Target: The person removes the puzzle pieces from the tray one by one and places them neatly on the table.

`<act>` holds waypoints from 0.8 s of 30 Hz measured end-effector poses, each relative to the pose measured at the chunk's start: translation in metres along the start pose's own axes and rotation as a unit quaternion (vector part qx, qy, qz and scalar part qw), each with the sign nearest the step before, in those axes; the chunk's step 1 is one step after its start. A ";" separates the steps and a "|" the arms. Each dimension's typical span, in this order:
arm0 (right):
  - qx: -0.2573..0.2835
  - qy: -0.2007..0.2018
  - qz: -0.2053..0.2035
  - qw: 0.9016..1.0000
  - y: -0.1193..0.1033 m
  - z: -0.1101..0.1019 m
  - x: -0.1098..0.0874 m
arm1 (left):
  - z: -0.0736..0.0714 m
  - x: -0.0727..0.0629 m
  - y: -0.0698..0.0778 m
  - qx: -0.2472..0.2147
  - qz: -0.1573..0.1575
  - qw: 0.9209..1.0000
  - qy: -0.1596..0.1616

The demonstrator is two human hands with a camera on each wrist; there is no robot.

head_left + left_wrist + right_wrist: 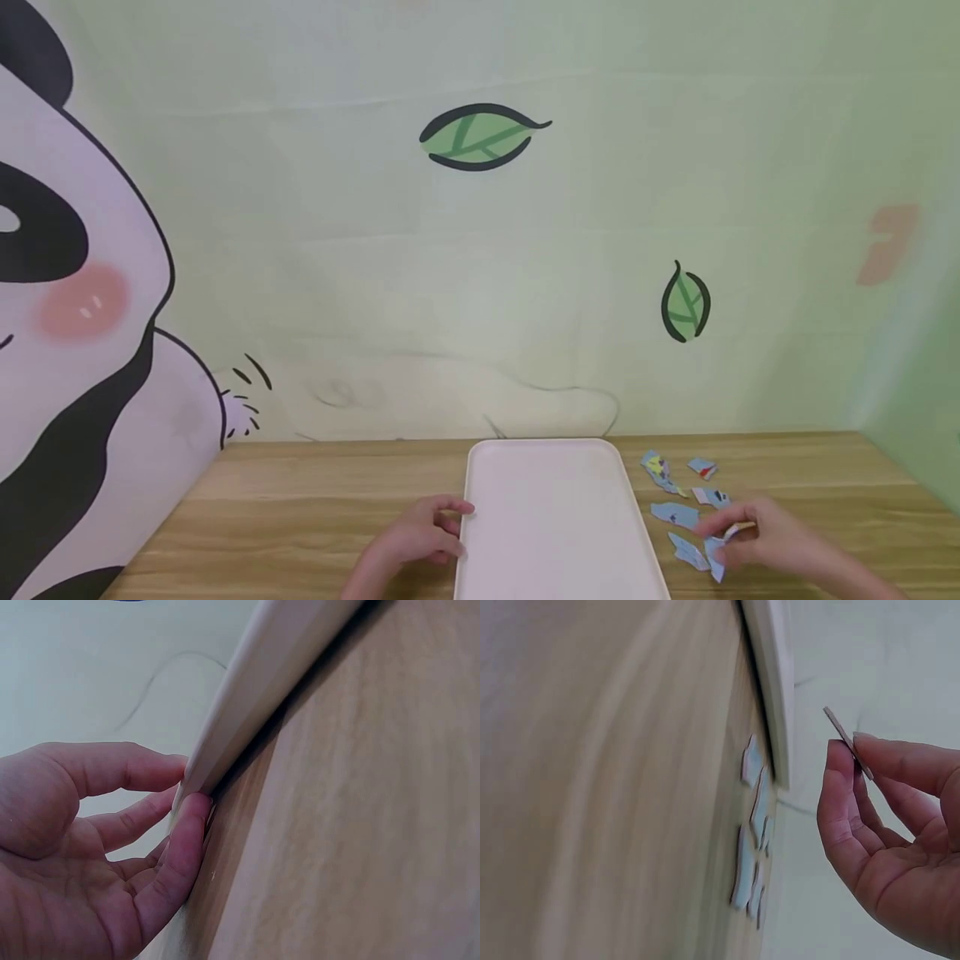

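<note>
A white tray [555, 521] lies on the wooden table in the head view. At its left edge is my left hand [423, 529], fingers bent. The left wrist view shows that hand's thumb and fingertips holding the tray's rim [232, 712], one finger low against its side. My right hand [772, 537] is over several blue jigsaw puzzle pieces to the tray's right. Between its thumb and fingers it pinches one thin puzzle piece [835, 723], seen nearly edge-on above the table in the right wrist view; its printed face is hidden there.
Loose pieces lie right of the tray, among them a blue one [675, 515], a yellow-marked one [657, 468] and a red-marked one [702, 467]. Behind the table [337, 483] hangs a pale green backdrop [337, 283] with a panda and leaves.
</note>
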State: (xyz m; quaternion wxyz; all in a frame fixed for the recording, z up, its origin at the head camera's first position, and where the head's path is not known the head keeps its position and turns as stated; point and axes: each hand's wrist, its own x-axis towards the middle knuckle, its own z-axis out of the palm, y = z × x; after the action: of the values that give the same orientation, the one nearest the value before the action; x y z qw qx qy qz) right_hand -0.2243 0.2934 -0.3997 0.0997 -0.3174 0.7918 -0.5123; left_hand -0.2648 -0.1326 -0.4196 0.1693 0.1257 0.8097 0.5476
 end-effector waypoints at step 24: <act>0.042 -0.026 0.178 0.983 0.010 -0.006 -0.036 | 0.000 0.002 -0.001 0.000 -0.002 1.000 -0.001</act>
State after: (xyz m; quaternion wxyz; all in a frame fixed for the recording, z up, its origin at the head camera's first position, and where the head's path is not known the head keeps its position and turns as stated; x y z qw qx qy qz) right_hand -0.2034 0.3223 -0.4118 0.2232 -0.1803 0.8106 -0.5105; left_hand -0.2668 -0.1326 -0.4211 0.1714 0.1244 0.8101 0.5467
